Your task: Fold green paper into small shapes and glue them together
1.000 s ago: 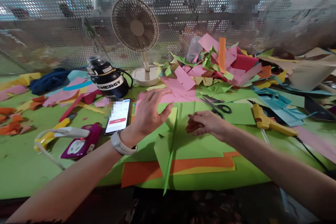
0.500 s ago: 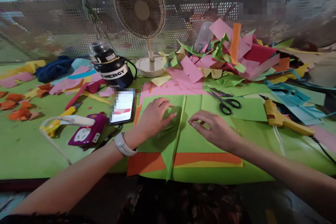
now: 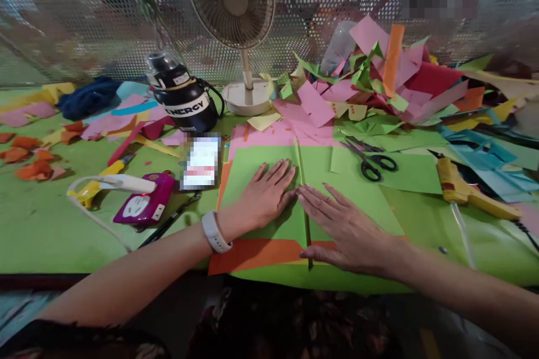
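Note:
My left hand (image 3: pixel 269 193), with a white watch band on the wrist, lies open and flat on the left part of a green paper sheet (image 3: pixel 248 165). On the sheet's right part rests my right hand (image 3: pixel 337 224), its fingers spread and its fingertips close to a raised fold that runs front to back between the hands. Neither hand holds anything. Orange paper (image 3: pixel 256 255) sticks out under the green near the front edge, and pink paper (image 3: pixel 278 133) shows behind it.
Black scissors (image 3: pixel 373 165) and a yellow glue gun (image 3: pixel 467 188) lie to the right. Left are a phone (image 3: pixel 202 162), a purple power block (image 3: pixel 147 202) and a yellow cutter (image 3: pixel 101 179). Behind stand a dark bottle (image 3: pixel 185 101), a fan (image 3: pixel 248 98) and heaped paper scraps (image 3: pixel 337 95).
My left hand has flattened onto the paper and moved right. My right hand has opened from a curled pose and come nearer the fold. The view has shifted slightly.

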The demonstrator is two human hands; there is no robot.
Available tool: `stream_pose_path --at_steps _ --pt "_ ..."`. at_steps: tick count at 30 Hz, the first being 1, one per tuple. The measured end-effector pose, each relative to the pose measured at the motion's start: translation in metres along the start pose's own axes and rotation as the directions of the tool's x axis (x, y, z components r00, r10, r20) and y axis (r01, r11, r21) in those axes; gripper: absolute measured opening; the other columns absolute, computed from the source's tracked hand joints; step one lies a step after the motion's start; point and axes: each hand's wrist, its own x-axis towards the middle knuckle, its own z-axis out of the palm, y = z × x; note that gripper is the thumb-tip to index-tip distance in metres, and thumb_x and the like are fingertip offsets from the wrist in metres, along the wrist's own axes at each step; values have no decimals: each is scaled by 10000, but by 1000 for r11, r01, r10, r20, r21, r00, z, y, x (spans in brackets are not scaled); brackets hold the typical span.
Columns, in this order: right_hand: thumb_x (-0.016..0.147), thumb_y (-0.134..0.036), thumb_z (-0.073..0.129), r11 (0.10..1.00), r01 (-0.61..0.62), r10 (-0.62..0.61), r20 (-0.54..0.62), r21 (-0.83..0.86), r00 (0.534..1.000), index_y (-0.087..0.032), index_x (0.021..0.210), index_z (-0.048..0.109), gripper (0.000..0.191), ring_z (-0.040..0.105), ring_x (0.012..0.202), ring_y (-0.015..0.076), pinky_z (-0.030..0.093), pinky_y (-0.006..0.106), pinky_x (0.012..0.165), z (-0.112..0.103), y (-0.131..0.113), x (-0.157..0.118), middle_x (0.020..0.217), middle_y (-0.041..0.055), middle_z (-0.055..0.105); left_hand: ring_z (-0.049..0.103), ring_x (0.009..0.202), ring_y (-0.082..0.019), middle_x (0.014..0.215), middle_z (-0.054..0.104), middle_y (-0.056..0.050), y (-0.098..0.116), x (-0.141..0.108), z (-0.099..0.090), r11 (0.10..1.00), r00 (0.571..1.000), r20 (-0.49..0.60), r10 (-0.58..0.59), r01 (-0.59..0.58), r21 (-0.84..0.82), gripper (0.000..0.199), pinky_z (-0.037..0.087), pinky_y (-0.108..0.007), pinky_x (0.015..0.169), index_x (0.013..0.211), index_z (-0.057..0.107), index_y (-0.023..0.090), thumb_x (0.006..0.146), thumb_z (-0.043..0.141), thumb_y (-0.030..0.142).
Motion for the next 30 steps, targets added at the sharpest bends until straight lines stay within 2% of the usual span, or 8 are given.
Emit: stream_pose_path --at_steps 8,12,15,17,20,22,25,30 --pt "874 -690 349 999 -10 9 -20 -43 1000 -42 1451 302 869 223 1417 305 140 566 1154 7 2 -1 1511 193 265 145 1440 -226 1559 220 -116 -3 -2 7 999 998 -61 10 -13 -46 568 88 -503 1156 1505 106 184 996 214 410" --pt "890 -678 330 1000 -3 2 -25 -26 1000 -37 1432 343 840 259 1402 319 130 587 1147 10 3 -1 1489 187 325 95 1447 -203 1573 179 -71 -7 -4 2 996 997 -19 71 -72 -61 532 69 -483 1165 1501 145 211 1005 199 396" --pt "886 -688 320 1000 2 -2 4 -12 1000 -23 1422 355 855 263 1400 323 129 588 1146 8 4 -1 1473 191 355 44 1451 -197 1582 140 -35 -10 -4 -3 992 992 -49 116 -118 -52 507 36 -486 1167 1496 177 242 1010 192 386" --pt "866 -715 322 1000 6 -6 17 -6 1000 -30 1431 344 888 251 1404 324 114 584 1150 6 6 -2 1479 184 347 13 1451 -202 1585 114 -26 -12 -3 -3 988 987 -67 144 -147 -38 498 13 -495 1164 1493 190 259 1011 201 383" --pt "786 -798 344 1000 21 -21 25 0 999 -53 1438 343 991 238 1406 341 101 588 1150 4 8 -3 1490 182 329 14 1450 -187 1585 121 -12 -13 -1 -3 976 977 -18 214 -214 -36 494 30 -467 1170 1488 206 271 1011 198 404" --pt "742 -829 369 999 42 -42 17 -5 999 -52 1430 362 1038 249 1399 353 129 588 1146 3 8 -3 1486 192 337 29 1450 -173 1583 137 -15 -14 1 -4 969 969 35 244 -243 -35 508 41 -439 1174 1488 207 251 1011 179 422" --pt "784 -774 407 997 63 -65 -52 -38 997 -26 1371 448 952 339 1359 358 224 580 1123 5 6 -4 1425 223 430 46 1450 -172 1582 146 -33 -13 3 -5 968 964 79 253 -251 -27 536 46 -423 1175 1486 216 217 1006 171 451" --pt "860 -673 423 988 128 -143 -203 -86 969 -23 1245 565 770 534 1210 338 387 558 1037 3 2 -3 1270 246 585 19 1452 -177 1584 138 -25 -14 3 -1 966 965 45 258 -257 -20 569 15 -415 1173 1487 211 228 991 176 506"
